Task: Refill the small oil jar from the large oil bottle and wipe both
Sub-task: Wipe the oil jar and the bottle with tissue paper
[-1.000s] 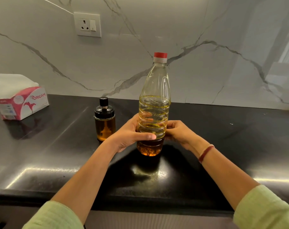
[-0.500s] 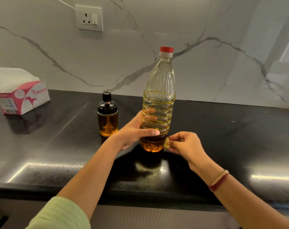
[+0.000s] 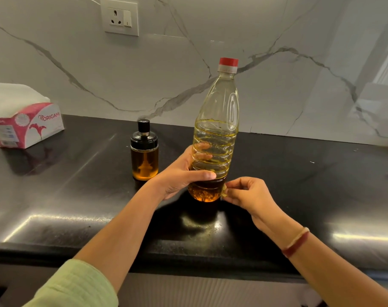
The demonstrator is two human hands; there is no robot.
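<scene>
The large oil bottle (image 3: 216, 134) held yellow oil under a red cap (image 3: 228, 61); the counter (image 3: 77, 196) was black, the wall (image 3: 277, 85) white, grey-veined.

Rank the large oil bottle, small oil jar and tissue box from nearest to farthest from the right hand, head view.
1. Large oil bottle: the right hand pinches a scrap at its base.
2. Small oil jar: left of the bottle.
3. Tissue box: far left.

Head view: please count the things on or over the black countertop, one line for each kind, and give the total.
large oil bottle: 1
small oil jar: 1
tissue box: 1
small scrap, pinched by the right hand at the bottle's base: 1
Total: 4
</scene>
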